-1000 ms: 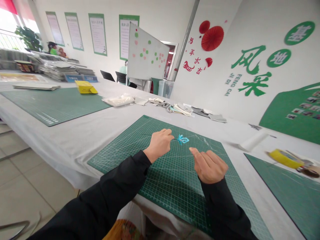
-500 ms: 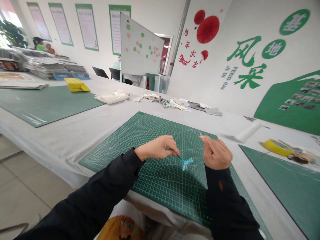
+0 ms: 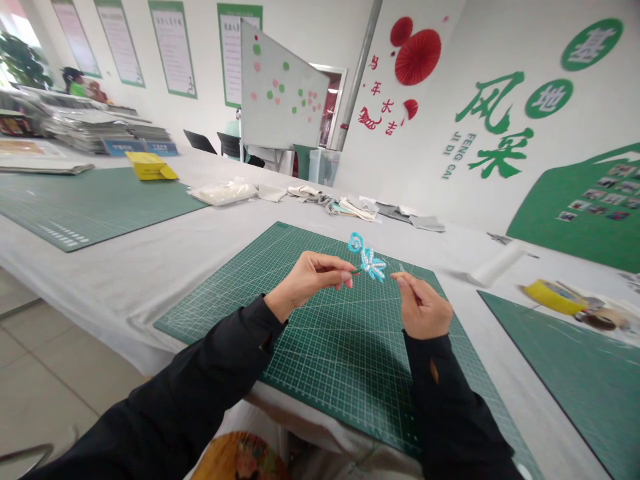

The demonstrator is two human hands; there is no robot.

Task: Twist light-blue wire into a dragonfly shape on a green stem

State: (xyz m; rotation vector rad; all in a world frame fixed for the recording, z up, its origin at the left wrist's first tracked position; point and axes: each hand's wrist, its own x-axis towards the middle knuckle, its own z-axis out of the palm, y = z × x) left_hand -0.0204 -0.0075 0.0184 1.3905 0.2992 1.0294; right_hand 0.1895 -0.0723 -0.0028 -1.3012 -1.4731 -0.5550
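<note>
1. Over the dark-green cutting mat with its fine pale grid (image 3: 320, 373), on the bench draped in whitish cloth (image 3: 225, 233), now holding up the small bright-blue floral ornament set with white beads (image 3: 373, 265), seemingly off the surface!
2. Lifted, no question, since half a second ago: from drooping low past the fingers to standing up and out, with the looped bright-blue curl (image 3: 355, 242) now in plain sight above the beaded petals.
3. Over to the left hand (image 3: 315, 277): grasping the thin green stem (image 3: 356, 271) between thumb and fingers, just beside the petals.
4. Across to the right hand (image 3: 425, 303): drawn in a touch closer, closed in a thumb-and-finger pinch, remaining fingers curled under. Just beside the ornament, apparently not touching. Cannot tell of anything held in that pinch.
5. And the meaning of the change? Judging by the pose, turned to a different face, with the stem as handle. Looks like delicate handling in mid-air, between both hands, rather than flat on the mat.
</note>
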